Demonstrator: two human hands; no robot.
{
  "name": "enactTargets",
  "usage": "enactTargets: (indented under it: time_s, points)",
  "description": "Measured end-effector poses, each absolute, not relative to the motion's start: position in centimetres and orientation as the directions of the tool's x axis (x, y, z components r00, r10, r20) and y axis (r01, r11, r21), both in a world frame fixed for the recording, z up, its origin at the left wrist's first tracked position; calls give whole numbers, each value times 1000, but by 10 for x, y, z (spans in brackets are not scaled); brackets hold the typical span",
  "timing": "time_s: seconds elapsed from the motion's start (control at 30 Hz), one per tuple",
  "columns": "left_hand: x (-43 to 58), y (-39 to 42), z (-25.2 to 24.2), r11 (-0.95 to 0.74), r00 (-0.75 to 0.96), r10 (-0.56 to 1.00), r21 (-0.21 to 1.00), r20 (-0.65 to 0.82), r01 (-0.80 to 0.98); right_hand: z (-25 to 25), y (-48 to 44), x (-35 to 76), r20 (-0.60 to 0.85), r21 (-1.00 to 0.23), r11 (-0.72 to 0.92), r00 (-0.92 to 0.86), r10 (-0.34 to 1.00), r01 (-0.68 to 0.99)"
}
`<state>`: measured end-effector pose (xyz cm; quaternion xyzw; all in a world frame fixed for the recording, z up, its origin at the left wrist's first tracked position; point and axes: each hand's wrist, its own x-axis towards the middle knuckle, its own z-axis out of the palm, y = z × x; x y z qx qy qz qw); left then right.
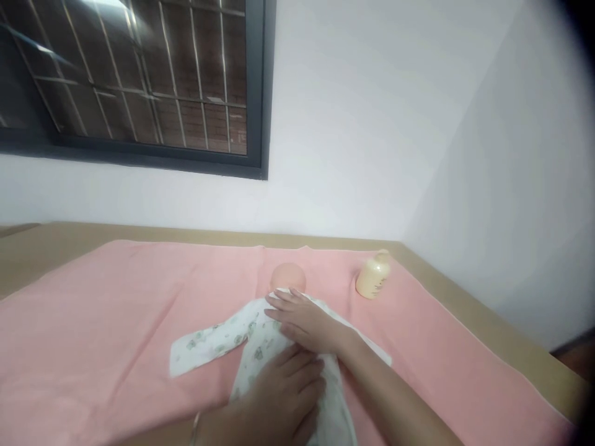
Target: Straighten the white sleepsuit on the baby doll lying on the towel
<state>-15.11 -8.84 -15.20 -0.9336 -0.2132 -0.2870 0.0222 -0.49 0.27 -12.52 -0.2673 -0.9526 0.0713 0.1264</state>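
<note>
On its pink cloth lies a baby doll (288,275) with a smooth, bald head, its face not visible. It wears a white long-sleeved baby garment (260,353) with a small grey-green print, one sleeve stretched out to the left. My right hand (302,319) rests flat across the garment's chest just below the head, fingers extended. Lower down, my left hand (283,390) lies over the garment's middle, its fingers close together and slightly bent. A band circles my left wrist. Both hands and the right forearm cover much of the garment, including part of its right-side sleeve.
A cream bottle (372,275) stands to the right of the doll's head. The creased pink cloth (139,297) covers most of the tan surface (223,236). Behind it rises a white wall (348,124) with a dark-framed, barred window (256,124) at upper left.
</note>
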Motion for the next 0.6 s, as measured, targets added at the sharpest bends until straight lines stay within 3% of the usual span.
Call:
enactTargets:
  time_s: [0.17,0.27,0.33,0.47,0.6]
  points:
    - [-166,-97,-152,-843,671,513,169,536,510,-137,4,-4,290,-279,819,-769,570,501]
    - [-174,-97,-171,-725,508,632,215,585,654,-147,6,-5,372,-414,779,-693,617,471]
    - [-174,-91,-185,-695,429,633,228,645,682,-152,4,-6,402,-517,721,-612,681,462]
    - [-165,-72,-183,-766,469,541,179,697,618,-159,-15,-8,356,-699,541,-428,831,469]
    - [-155,-62,-153,-744,480,624,282,616,605,-162,-34,-12,270,-817,362,-256,928,450]
